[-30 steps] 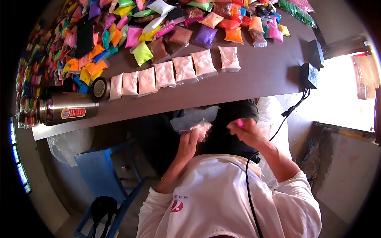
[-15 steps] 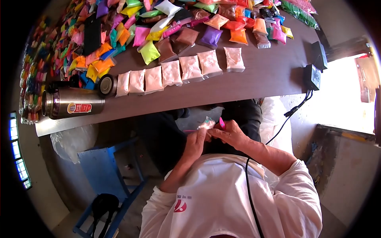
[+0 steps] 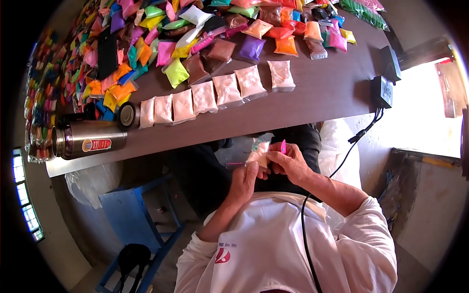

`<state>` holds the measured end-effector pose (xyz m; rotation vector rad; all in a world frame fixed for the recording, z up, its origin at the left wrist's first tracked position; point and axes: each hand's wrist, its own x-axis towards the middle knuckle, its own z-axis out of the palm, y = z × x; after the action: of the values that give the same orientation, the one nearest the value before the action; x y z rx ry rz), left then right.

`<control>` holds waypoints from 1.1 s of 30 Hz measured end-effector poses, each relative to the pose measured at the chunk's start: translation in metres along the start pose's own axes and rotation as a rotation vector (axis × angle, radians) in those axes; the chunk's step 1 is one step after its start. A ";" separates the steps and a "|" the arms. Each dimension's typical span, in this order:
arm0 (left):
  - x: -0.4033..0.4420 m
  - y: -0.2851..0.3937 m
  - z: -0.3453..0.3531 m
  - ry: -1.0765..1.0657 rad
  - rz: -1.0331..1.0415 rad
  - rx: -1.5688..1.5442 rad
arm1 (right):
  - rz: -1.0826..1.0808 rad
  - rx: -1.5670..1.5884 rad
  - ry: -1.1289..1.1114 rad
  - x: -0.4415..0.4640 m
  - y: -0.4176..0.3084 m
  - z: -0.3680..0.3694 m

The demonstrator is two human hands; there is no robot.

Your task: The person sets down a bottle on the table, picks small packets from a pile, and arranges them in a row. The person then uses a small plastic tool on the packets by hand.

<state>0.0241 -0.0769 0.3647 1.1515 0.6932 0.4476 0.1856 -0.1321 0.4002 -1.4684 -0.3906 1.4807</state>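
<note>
A small clear plastic packet of pale pink stuff, with a teal mark near its top, is held upright over my lap. My left hand is closed on its lower left side, thumb up against it. My right hand is closed at its right side, the thumb at the packet's edge. From between the right fingers sticks up a bright pink flat piece; its lower part is hidden. A thin pink strip shows just left of the packet. On the table, several similar pale pink packets lie in a row.
Many colourful packets are heaped across the table, with a black phone-like slab on them. A steel flask lies at the left edge beside its lid. A black box with cables sits right; a blue chair stands lower left.
The pale pink packet has come up and stands more upright between my hands, showing more of itself. My right hand has shifted slightly right. The view has tilted a little.
</note>
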 end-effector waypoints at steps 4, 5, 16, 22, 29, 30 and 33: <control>0.000 -0.001 0.000 -0.020 0.000 -0.010 | -0.113 -0.128 -0.037 0.004 0.003 -0.005; -0.001 -0.003 0.000 -0.023 0.011 -0.031 | -0.114 -0.128 -0.037 0.004 0.003 -0.007; -0.007 0.008 -0.004 -0.012 0.022 -0.044 | -0.103 -0.101 -0.125 0.000 -0.009 -0.001; -0.010 0.003 -0.012 0.032 0.030 0.011 | -0.114 -0.123 -0.167 0.004 -0.011 -0.005; -0.013 0.010 -0.008 0.024 0.053 0.090 | -0.231 -0.311 -0.106 0.013 -0.007 0.004; -0.013 0.011 -0.007 0.023 0.077 0.143 | -0.264 -0.361 -0.142 0.017 -0.004 0.002; -0.014 0.002 -0.012 -0.002 0.117 0.283 | -0.224 -0.320 -0.172 0.024 -0.003 0.000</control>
<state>0.0052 -0.0770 0.3676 1.4645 0.7041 0.4566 0.1916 -0.1121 0.3886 -1.4885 -0.9021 1.4121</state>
